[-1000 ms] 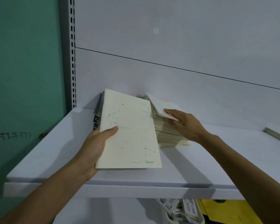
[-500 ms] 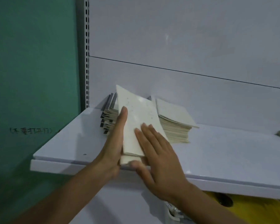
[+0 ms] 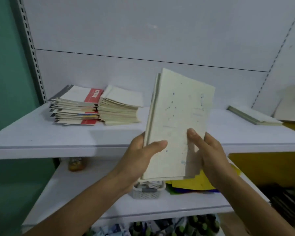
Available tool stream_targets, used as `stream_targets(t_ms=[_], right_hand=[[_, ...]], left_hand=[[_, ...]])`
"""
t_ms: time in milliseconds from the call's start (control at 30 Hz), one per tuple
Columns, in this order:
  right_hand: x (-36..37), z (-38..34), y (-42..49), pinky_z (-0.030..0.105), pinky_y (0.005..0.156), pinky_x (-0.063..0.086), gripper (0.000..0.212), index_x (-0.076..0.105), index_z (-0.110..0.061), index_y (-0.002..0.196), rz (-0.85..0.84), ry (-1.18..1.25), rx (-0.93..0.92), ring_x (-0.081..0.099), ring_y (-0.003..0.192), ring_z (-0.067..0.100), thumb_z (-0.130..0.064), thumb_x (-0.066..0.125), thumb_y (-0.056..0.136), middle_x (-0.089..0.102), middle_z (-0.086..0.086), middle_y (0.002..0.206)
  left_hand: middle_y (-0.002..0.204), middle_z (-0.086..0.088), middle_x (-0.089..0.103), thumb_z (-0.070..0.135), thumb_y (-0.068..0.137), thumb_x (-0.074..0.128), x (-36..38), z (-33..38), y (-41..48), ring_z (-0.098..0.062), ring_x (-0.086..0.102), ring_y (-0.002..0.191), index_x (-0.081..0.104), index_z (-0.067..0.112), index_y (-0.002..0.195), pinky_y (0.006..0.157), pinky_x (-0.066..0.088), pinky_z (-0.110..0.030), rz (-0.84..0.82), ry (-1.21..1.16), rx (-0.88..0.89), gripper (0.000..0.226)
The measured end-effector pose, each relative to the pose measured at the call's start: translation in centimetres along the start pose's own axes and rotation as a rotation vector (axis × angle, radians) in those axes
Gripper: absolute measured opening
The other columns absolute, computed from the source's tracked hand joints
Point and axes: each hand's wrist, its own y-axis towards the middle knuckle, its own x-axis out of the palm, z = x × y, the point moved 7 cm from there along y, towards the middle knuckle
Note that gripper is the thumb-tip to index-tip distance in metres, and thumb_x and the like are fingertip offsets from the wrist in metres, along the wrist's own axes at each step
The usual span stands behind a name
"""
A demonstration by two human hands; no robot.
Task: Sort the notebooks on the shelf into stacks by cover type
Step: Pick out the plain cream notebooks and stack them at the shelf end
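Note:
I hold a few cream notebooks with a dotted constellation cover upright in front of the white shelf. My left hand grips their lower left edge, thumb across the cover. My right hand grips the lower right edge. On the shelf's left stands a mixed stack of red-and-white notebooks, and right beside it a stack of cream notebooks. A thin pile of pale notebooks lies at the far right.
A lower shelf carries a small white basket, yellow sheets and an orange jar. A green wall bounds the left, with the slotted upright next to it.
The view swung right and pulled back. My hands lifted the constellation notebooks off the shelf's front edge and carried them rightward, away from the two left stacks; both hands now grip them.

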Motion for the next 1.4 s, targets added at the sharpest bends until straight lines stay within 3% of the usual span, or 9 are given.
stream_targets(t_ms=[100,367,567,667,800,1033,1133,1300,1400], right_hand=[[-4.7,0.3,-2.4,0.037,0.086,0.053,0.035,0.058,-0.024,0.122,0.042,0.047,0.023,0.066,0.103,0.014,-0.034,0.056,0.088,0.069,-0.007,0.115],[-16.1,1.0,-5.2,0.032,0.071,0.056,0.022,0.063,-0.025,0.112,0.333,0.011,0.06,0.07,0.09,0.014,-0.03,0.056,0.093,0.073,-0.007,0.1],[-22.7,2.8,-2.7,0.045,0.079,0.056,0.017,0.064,-0.024,0.107,0.446,-0.088,0.13,0.068,0.09,0.021,-0.031,0.057,0.093,0.073,-0.006,0.095],[-26.5,3.7,0.5,0.04,0.072,0.055,0.017,0.063,-0.025,0.107,0.525,-0.103,0.149,0.067,0.091,0.023,-0.031,0.057,0.093,0.071,-0.002,0.099],[-32.4,4.0,6.0,0.043,0.079,0.055,0.014,0.063,-0.025,0.104,0.638,-0.135,0.181,0.066,0.092,0.024,-0.031,0.057,0.093,0.071,-0.002,0.101],[-41.5,3.7,14.7,0.04,0.073,0.053,0.025,0.059,-0.019,0.112,0.707,-0.285,0.213,0.063,0.091,0.025,-0.035,0.056,0.093,0.067,0.0,0.104],[-44.8,4.0,17.9,0.042,0.076,0.053,0.027,0.057,-0.017,0.109,0.695,-0.397,0.242,0.061,0.089,0.025,-0.037,0.056,0.093,0.064,0.001,0.103],[-49.2,3.8,23.8,0.028,0.055,0.044,0.019,0.058,-0.015,0.101,0.596,-0.474,0.221,0.06,0.077,0.019,-0.032,0.057,0.093,0.064,0.0,0.093],[-51.9,3.9,27.9,0.029,0.056,0.047,0.015,0.056,-0.019,0.099,0.509,-0.54,0.218,0.061,0.077,0.02,-0.033,0.056,0.093,0.064,-0.002,0.091]], left_hand=[[0.073,0.015,0.072,0.015,0.09,0.057,4.6,-1.6,0.1,-0.003,0.068,0.071,0.064,0.027,0.085,0.071,0.055,-0.028,-0.013,0.025,-0.034,0.014],[0.091,0.008,0.075,0.029,0.092,0.057,15.0,-4.7,2.3,-0.01,0.071,0.084,0.066,0.025,0.1,0.073,0.058,-0.027,-0.108,-0.025,-0.1,0.012],[0.093,0.001,0.075,0.034,0.091,0.059,19.9,-7.5,7.6,-0.019,0.071,0.087,0.066,0.021,0.109,0.076,0.058,-0.035,-0.188,-0.064,-0.238,0.023],[0.097,0.002,0.074,0.036,0.093,0.056,23.0,-7.8,12.5,-0.016,0.071,0.089,0.066,0.018,0.112,0.08,0.056,-0.03,-0.295,0.055,-0.198,0.028],[0.092,0.01,0.072,0.034,0.098,0.048,27.5,-7.4,20.0,-0.004,0.069,0.079,0.059,0.022,0.113,0.066,0.054,-0.02,-0.465,0.171,-0.128,0.023],[0.114,0.004,0.066,0.031,0.096,0.049,35.5,-9.5,30.9,-0.013,0.065,0.099,0.045,0.024,0.13,0.074,0.054,-0.028,-0.602,0.247,-0.129,0.034],[0.109,0.003,0.064,0.017,0.095,0.049,37.6,-10.8,34.1,-0.011,0.063,0.092,0.047,0.018,0.123,0.066,0.055,-0.024,-0.6,0.277,-0.165,0.029],[0.103,0.003,0.064,0.013,0.094,0.054,40.1,-12.3,39.5,-0.01,0.064,0.084,0.053,0.015,0.121,0.061,0.055,-0.02,-0.532,0.322,-0.155,0.027],[0.11,0.0,0.066,0.012,0.094,0.056,41.6,-13.5,42.4,-0.015,0.065,0.095,0.055,0.012,0.123,0.069,0.056,-0.022,-0.466,0.342,-0.178,0.029]])
